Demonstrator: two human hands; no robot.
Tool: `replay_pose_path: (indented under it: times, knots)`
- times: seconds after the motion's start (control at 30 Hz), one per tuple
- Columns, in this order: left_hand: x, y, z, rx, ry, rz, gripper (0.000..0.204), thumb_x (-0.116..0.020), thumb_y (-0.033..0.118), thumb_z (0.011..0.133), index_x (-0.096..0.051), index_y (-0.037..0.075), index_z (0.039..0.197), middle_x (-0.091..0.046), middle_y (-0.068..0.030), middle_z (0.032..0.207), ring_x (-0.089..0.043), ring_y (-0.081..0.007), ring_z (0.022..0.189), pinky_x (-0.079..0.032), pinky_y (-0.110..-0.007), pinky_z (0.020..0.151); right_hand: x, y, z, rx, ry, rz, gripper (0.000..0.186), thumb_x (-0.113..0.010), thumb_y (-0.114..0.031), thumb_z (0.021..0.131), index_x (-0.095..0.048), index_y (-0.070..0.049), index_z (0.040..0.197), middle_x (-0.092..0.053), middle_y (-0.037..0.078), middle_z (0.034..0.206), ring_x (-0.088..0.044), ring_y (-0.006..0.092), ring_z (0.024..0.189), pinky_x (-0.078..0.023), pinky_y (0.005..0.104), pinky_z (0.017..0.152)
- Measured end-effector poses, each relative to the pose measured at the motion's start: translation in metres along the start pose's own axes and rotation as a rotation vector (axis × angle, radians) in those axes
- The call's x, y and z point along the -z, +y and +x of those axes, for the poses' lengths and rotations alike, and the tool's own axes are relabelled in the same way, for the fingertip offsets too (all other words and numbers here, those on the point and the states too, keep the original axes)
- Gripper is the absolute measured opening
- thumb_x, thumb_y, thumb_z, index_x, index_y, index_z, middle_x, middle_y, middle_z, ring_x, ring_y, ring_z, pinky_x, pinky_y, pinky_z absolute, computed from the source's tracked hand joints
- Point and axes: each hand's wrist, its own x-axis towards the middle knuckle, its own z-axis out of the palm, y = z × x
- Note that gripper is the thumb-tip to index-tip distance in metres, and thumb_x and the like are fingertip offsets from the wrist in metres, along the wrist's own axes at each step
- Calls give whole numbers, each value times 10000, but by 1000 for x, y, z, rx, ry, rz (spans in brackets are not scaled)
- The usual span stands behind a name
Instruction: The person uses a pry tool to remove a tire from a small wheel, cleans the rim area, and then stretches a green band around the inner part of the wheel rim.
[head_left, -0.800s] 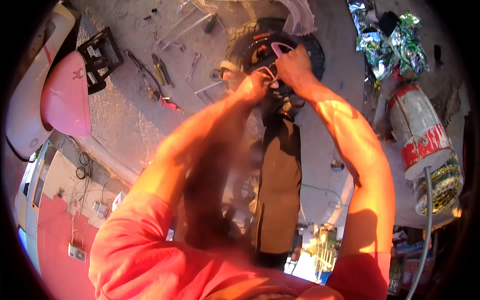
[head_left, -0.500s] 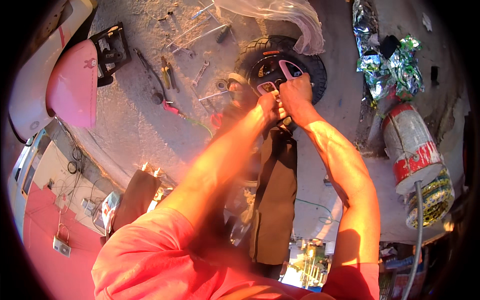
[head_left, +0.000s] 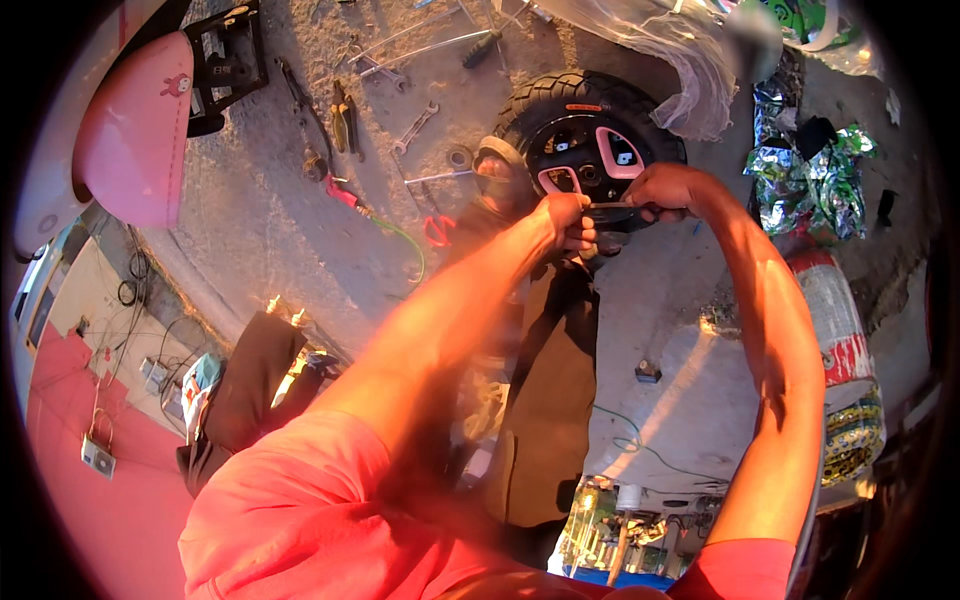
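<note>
A wheel (head_left: 545,140) with a knobby black tyre and pink-edged openings in its dark rim lies before me on the ground. Over its near edge, my left hand (head_left: 570,222) has its fingers curled around one end of a thin, flat strip (head_left: 608,205). The other end is pinched in my right hand (head_left: 665,192), close by the tyre's right side. The strip spans the gap between both hands, and its kind is not clear. My fingers hide part of the near rim and tyre. A sandalled foot (head_left: 497,170) touches or nearly touches the wheel's left side.
Pliers (head_left: 345,122), a wrench (head_left: 416,130), a screwdriver (head_left: 482,50) and red scissors (head_left: 437,231) lie left of the wheel. Clear plastic sheeting (head_left: 690,75) overhangs its far right. Shiny foil wrapping (head_left: 810,175) and a red-and-white cylinder (head_left: 840,310) lie right; a pink panel (head_left: 135,135) stands left.
My right hand has moved rightward, apart from my left, exposing the strip between them. The view has shifted, so the wheel sits further right in it. A blurred grey object appears at upper right.
</note>
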Motion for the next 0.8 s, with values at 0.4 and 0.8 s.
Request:
replay_pose_path:
  times: [0.4, 0.8]
  knots:
    - [-49, 159, -30, -1939, 387, 1702, 667, -852, 461, 627, -668, 209, 1217, -642, -43, 1071, -588, -273, 987, -454, -437, 886, 11, 22, 12, -118, 17, 388, 189, -675, -176, 864, -744, -65, 1001, -599, -6, 662, -435, 36, 440, -330, 189, 386]
    - [-48, 192, 11, -1422, 130, 1891, 613, -799, 413, 746, -614, 225, 1300, -577, -172, 1288, -563, -399, 1157, -481, -498, 957, -60, 11, 33, 211, 330, -190, 139, -713, -177, 811, -749, -44, 830, -678, 99, 737, -629, 229, 641, -481, 360, 571]
